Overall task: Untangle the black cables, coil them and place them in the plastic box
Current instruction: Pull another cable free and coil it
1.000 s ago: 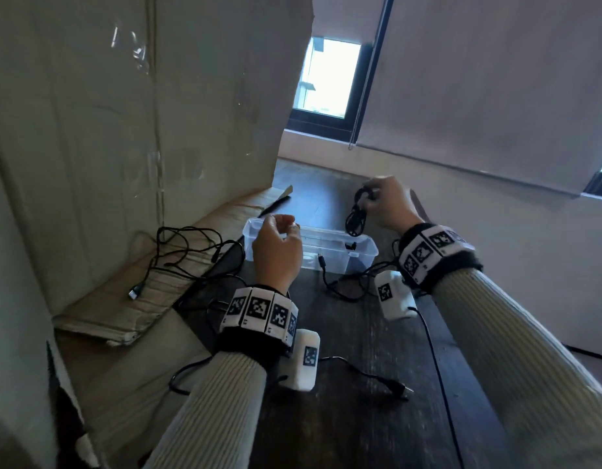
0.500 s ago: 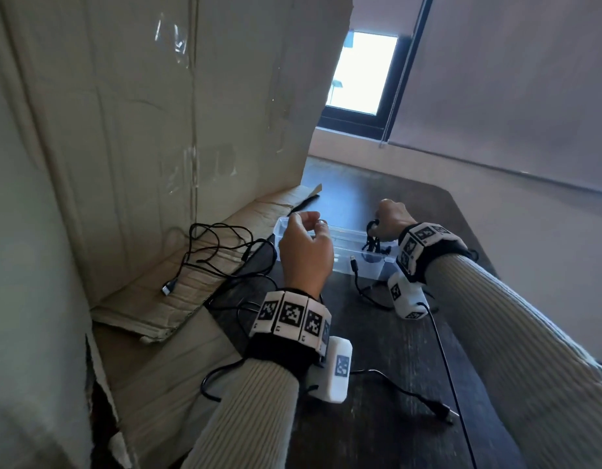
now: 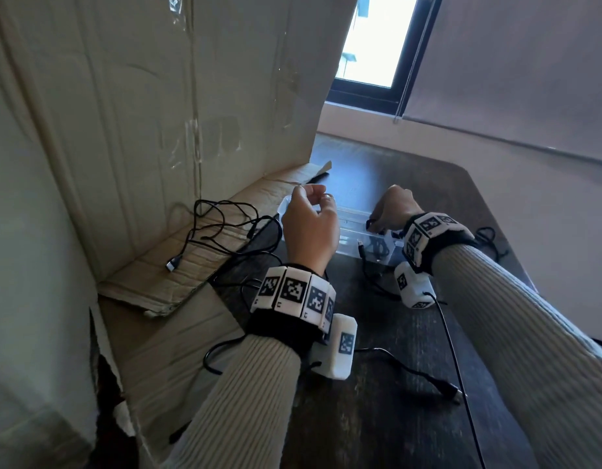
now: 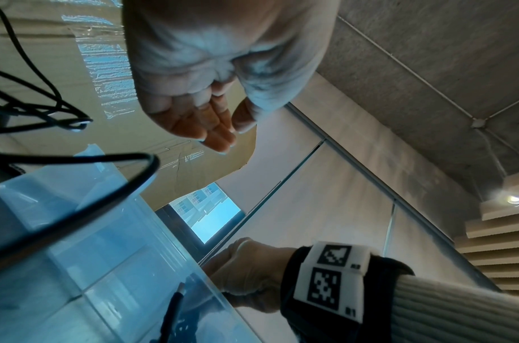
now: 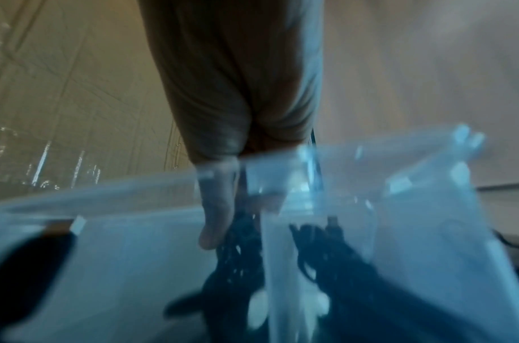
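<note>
Two hands are working over one clear plastic box [image 3: 350,231], which is sitting on the dark table [image 3: 394,418] at about 12 o'clock from the person. The right hand [image 3: 394,211] is reaching down into the box's 3 o'clock end, its fingers pinching the top of one coiled cable [image 3: 377,247] that is lying inside. The right wrist view is blurring the coil [image 5: 240,255] behind the box wall [image 5: 105,208]. The left hand [image 3: 309,228] is hovering at the box's 9 o'clock end, fingers loosely curled and holding nothing, as the left wrist view [image 4: 211,69] is showing.

One tangle of black cables [image 3: 225,225] is lying at 10 o'clock on the flap of the cardboard sheet [image 3: 157,96]; how many strands it is holding cannot be told. One more loose cable [image 3: 411,367] is trailing across the table at 6 o'clock, its plug pointing toward 4 o'clock.

Compared with a second ago, the right hand has come down: then it was holding the coil up above the box, now the coil is resting in it. The left hand is staying raised.
</note>
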Motion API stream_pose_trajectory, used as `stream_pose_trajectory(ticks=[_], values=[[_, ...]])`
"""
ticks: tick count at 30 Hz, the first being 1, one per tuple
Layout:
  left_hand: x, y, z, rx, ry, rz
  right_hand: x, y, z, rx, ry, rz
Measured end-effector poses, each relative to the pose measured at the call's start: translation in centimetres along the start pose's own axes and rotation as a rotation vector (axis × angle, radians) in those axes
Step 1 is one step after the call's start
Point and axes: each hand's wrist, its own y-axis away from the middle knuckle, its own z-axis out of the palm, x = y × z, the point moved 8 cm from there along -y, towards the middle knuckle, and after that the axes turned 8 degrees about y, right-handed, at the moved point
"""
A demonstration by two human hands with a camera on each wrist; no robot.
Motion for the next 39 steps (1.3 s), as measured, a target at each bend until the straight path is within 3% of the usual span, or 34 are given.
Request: stream_pose_trajectory(ticks=[5, 12, 17, 24, 28, 30, 33, 36, 39], values=[[0.0, 0.0, 0.0, -0.005, 0.003, -0.003, 0.4, 0.1, 1.3, -0.077, -0.030, 0.005], [-0.4, -0.2, -0.3, 0.011, 0.009, -0.030, -1.5, 0.3, 1.6, -0.096, 0.268, -0.059], [-0.2, -0.3, -0.1, 0.005, -0.009, -0.012, -1.2, 0.3, 2.6, -0.186, 0.284, -0.060], [0.0, -0.2, -0.1, 0.014, -0.015, 0.024, 0.3, 0.0, 2.1, -0.101, 0.103, -0.015], [0.4, -0.5, -0.2, 0.013, -0.014, 0.068, 2.5, 0.6, -1.1, 0.011, -0.136, -0.021], [0.5, -0.6, -0.4, 0.020, -0.013, 0.079, 4.1, 1.2, -4.0, 0.133, -0.201, -0.028], [0.1, -0.8, -0.4, 0.022, -0.001, 0.069, 9.1, 2.2, -6.4, 0.241, 0.030, 0.070], [-0.3, -0.7, -0.1, 0.021, -0.017, 0.049, 16.3, 3.9, -4.1, -0.025, 0.249, 0.288], [-0.3, -0.7, 0.1, 0.015, -0.022, 0.052, 18.1, 7.0, -0.1, -0.328, 0.234, 0.201]])
